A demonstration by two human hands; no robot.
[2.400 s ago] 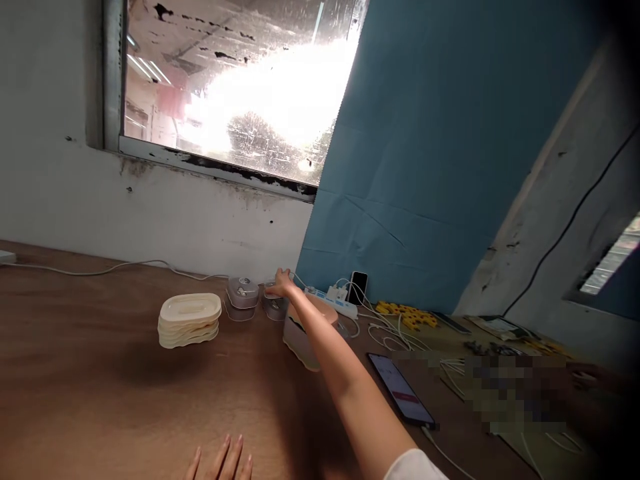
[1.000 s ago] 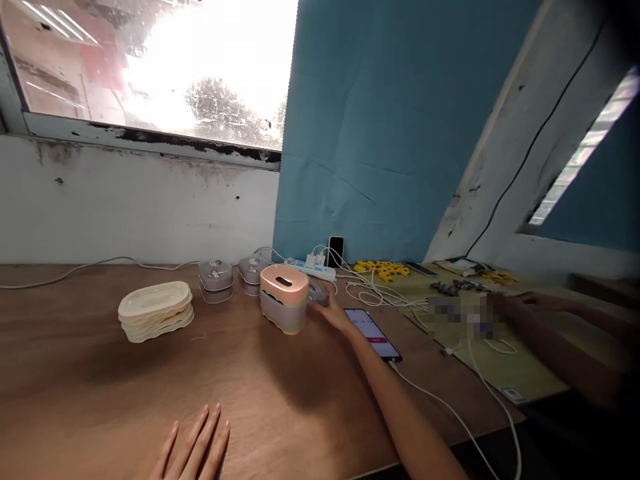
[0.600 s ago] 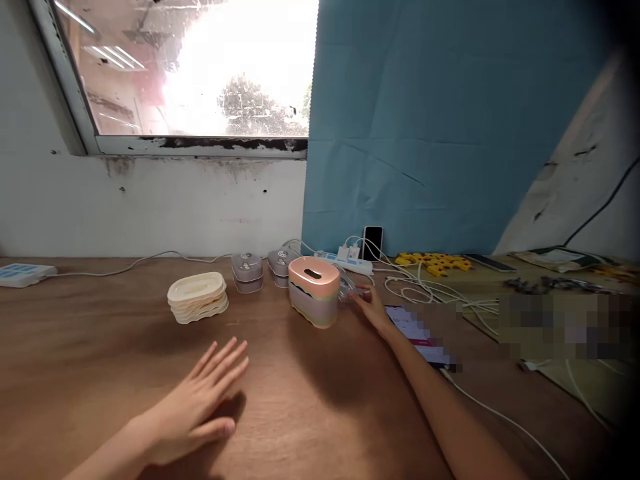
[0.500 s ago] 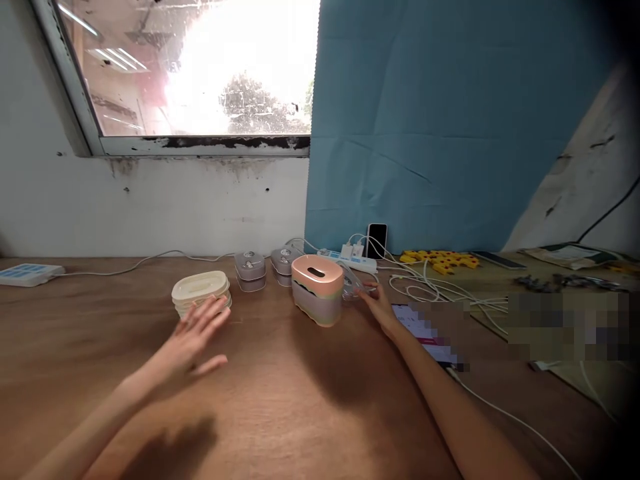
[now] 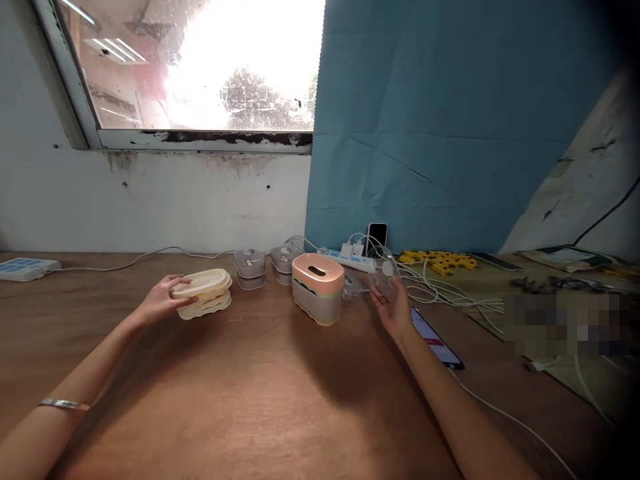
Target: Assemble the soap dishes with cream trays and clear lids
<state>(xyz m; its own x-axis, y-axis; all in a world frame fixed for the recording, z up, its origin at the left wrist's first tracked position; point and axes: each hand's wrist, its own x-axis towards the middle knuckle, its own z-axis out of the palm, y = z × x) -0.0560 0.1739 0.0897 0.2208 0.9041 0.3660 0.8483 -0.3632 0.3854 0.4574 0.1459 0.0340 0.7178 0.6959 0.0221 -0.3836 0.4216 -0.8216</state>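
Wears a narrow, shiny, silvery band (image 5: pixel 63 404) around the left forearm (image 5: pixel 103 361). Bare at left hand (image 5: pixel 161 301), right hand (image 5: pixel 399 315) and right forearm (image 5: pixel 443 393).

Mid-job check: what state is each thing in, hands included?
Left hand: gripping cream pieces
Right hand: holding clear cover
Clear cover: held up, tilted
Cream pieces: stacked
Pink-topped stack: upright
Two grey containers: upright, apart
Standing phone: screen dark
Lying phone: screen lit
Chargers: plugged into power strip
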